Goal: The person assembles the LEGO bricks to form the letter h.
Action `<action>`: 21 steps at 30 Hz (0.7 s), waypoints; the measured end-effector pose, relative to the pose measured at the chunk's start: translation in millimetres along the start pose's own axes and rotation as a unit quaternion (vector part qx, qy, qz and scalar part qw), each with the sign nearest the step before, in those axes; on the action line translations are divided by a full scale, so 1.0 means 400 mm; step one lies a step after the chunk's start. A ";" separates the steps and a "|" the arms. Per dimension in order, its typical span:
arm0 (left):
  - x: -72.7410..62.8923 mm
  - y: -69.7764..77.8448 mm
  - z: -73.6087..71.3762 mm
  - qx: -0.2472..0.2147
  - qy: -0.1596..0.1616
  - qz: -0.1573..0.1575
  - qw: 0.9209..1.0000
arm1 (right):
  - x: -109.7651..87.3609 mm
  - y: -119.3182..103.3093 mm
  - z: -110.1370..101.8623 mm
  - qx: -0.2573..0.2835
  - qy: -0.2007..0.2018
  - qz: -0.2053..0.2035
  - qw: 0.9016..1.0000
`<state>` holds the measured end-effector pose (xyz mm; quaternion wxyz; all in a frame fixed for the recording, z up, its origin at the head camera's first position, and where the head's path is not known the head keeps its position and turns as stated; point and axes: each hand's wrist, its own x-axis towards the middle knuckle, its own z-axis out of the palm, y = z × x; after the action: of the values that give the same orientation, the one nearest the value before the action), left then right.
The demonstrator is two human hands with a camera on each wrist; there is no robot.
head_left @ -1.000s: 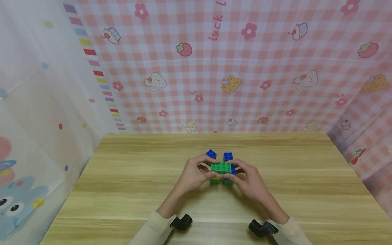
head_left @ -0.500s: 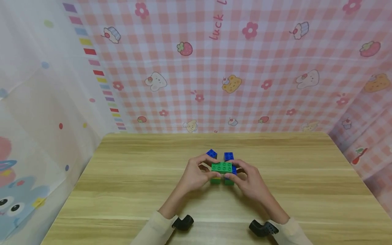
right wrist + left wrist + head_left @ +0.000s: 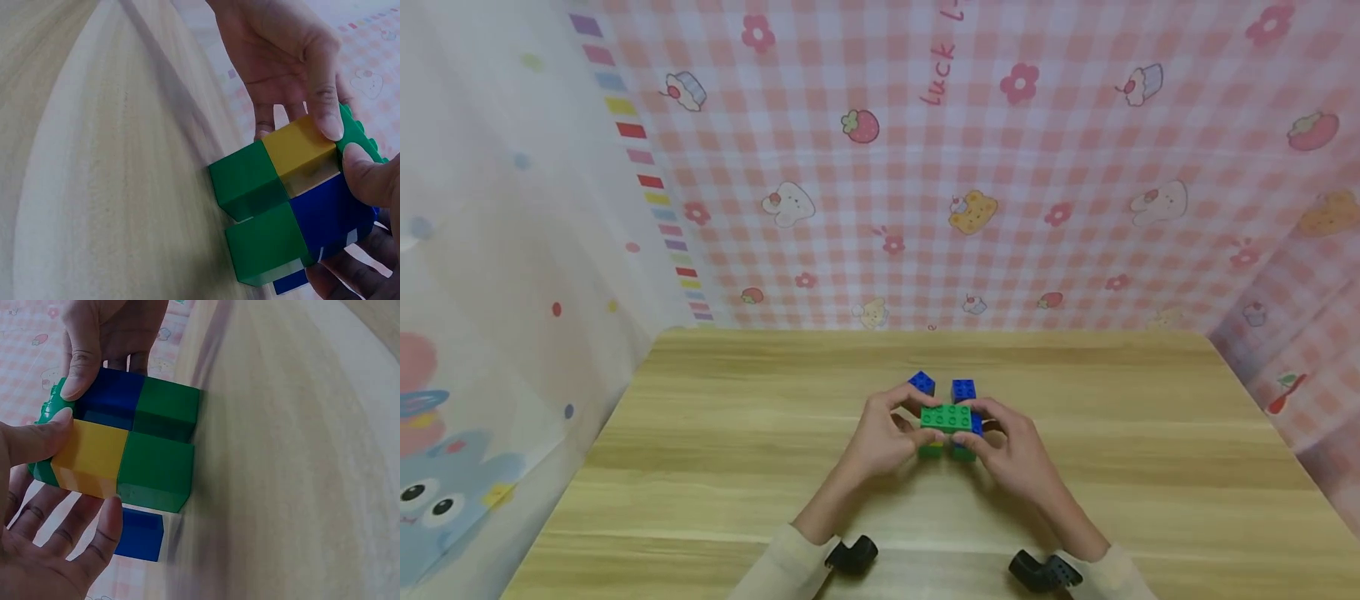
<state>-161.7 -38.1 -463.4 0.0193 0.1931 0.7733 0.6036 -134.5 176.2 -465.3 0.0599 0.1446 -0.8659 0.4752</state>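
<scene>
A long green brick (image 3: 946, 418) bridges two short stacks. Its left end is pinched by my left hand (image 3: 882, 432), thumb at the front and fingers behind. At the other end, my right hand (image 3: 1017, 440) grips the brick the same way. Under the left part, in the left wrist view, a yellow brick (image 3: 92, 454) sits on a green brick (image 3: 156, 474). The neighbouring stack has a blue brick (image 3: 331, 209) over another green brick (image 3: 267, 245), with a narrow gap between the stacks. Fingers partly hide the bridging brick and the stacks' backs.
Behind the hands, a blue brick (image 3: 922, 382) stands turned at an angle, and a second blue brick (image 3: 963, 389) stands to its right. Everything rests on a wood-grain table (image 3: 745, 433), with a pink checked curtain (image 3: 917, 167) along its far edge.
The head view has tilted slightly, so everything sits a little lower in it. Both hands keep the same hold on the long green brick, and the bricks keep their arrangement.
</scene>
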 end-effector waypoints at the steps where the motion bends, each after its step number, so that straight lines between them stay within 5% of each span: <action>1: -0.001 -0.001 0.002 0.001 -0.001 0.000 1.000 | -0.002 0.000 0.000 -0.001 0.003 0.003 1.000; 21: -0.028 -0.009 0.003 -0.041 0.014 -0.012 0.999 | -0.019 -0.007 0.024 0.006 0.012 0.008 1.000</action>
<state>-151.9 -41.3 -469.4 0.0240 0.1740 0.7506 0.6370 -126.0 168.3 -469.9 0.0654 0.1323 -0.8635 0.4823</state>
